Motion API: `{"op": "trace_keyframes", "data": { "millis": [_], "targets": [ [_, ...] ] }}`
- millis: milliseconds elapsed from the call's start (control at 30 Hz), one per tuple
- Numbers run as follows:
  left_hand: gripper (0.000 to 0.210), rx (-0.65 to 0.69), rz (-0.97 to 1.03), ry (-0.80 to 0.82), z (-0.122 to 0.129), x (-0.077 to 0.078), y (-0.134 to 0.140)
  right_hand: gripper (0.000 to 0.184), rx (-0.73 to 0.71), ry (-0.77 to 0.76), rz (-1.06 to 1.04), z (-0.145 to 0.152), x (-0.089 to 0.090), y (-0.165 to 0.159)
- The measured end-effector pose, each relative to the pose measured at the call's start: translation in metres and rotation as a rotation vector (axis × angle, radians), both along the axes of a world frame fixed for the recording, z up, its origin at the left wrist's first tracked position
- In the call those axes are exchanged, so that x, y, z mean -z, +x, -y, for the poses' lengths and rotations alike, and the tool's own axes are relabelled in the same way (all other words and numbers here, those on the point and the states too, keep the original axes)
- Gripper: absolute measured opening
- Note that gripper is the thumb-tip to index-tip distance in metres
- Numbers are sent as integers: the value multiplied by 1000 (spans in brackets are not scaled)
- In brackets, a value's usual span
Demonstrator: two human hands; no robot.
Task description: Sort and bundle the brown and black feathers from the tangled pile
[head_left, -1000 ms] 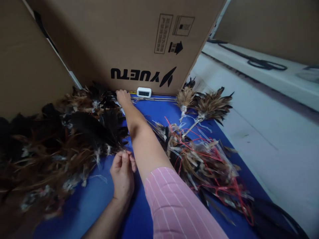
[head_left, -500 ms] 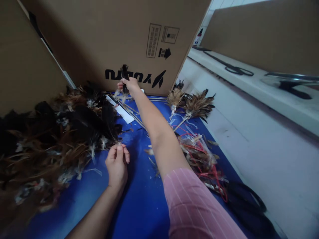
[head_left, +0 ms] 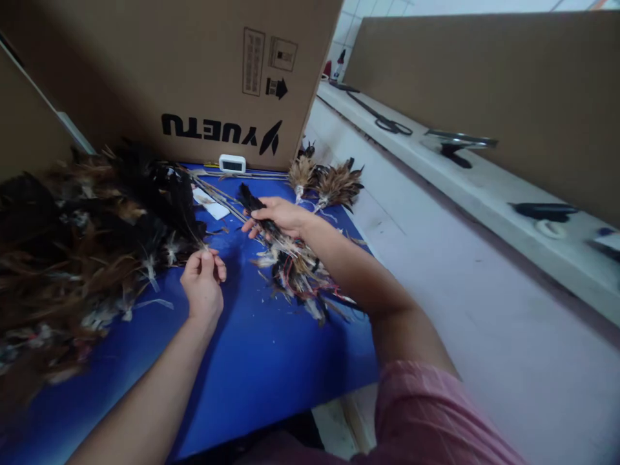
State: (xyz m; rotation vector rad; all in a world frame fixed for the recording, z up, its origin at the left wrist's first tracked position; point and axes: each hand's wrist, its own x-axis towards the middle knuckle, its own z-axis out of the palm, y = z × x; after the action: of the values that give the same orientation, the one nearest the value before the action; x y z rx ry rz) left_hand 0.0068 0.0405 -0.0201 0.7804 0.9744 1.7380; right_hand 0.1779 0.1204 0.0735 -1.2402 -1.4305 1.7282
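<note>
My left hand [head_left: 204, 279] pinches the pale quill ends of some long black feathers [head_left: 181, 203], which fan up and away to the left. My right hand [head_left: 281, 218] is closed around a small bunch of dark feathers [head_left: 252, 201], its tips pointing up and left. Just beneath that hand lies a loose heap of mixed brown, white and black feathers [head_left: 305, 281] with red string among them. A large pile of brown and black feather bundles [head_left: 82, 258] covers the left side of the blue table [head_left: 261, 381].
Two tied feather bunches, the nearer one brown [head_left: 339, 184], lie at the table's far right. A white digital timer [head_left: 232, 163], thin sticks and white paper [head_left: 210, 203] are near the tall cardboard box [head_left: 194, 71]. Scissors [head_left: 394, 126] rest on the right ledge [head_left: 436, 168].
My right hand has come back from near the box toward me, with the dark feathers in it, and is now over the loose heap. My left hand keeps its pinch. The view has shifted right.
</note>
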Motion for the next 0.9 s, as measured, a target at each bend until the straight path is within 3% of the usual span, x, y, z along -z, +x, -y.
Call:
{"op": "trace_keyframes", "data": {
  "millis": [100, 200, 367, 533, 633, 700, 800, 900],
  "targets": [
    [28, -3, 8, 40, -1, 1, 0, 15, 107, 28, 171, 33, 10, 5],
    [28, 4, 6, 59, -2, 2, 0, 26, 200, 225, 369, 58, 16, 13],
    [27, 34, -2, 69, -3, 4, 0, 16, 245, 545, 525, 97, 24, 30],
    [22, 58, 15, 66, -4, 3, -1, 9, 171, 540, 817, 134, 33, 21],
    [21, 73, 7, 55, -4, 1, -1, 18, 111, 474, 1064, 145, 41, 8],
    [21, 82, 3, 57, -3, 1, -1, 13, 76, 440, 1156, 148, 47, 3],
    [21, 130, -21, 75, -2, 0, -1, 9, 57, 444, 1135, 149, 52, 3],
    [21, 219, -55, 72, 1, 0, 2, 10, 140, 482, 1000, 150, 49, 10]
  ]
}}
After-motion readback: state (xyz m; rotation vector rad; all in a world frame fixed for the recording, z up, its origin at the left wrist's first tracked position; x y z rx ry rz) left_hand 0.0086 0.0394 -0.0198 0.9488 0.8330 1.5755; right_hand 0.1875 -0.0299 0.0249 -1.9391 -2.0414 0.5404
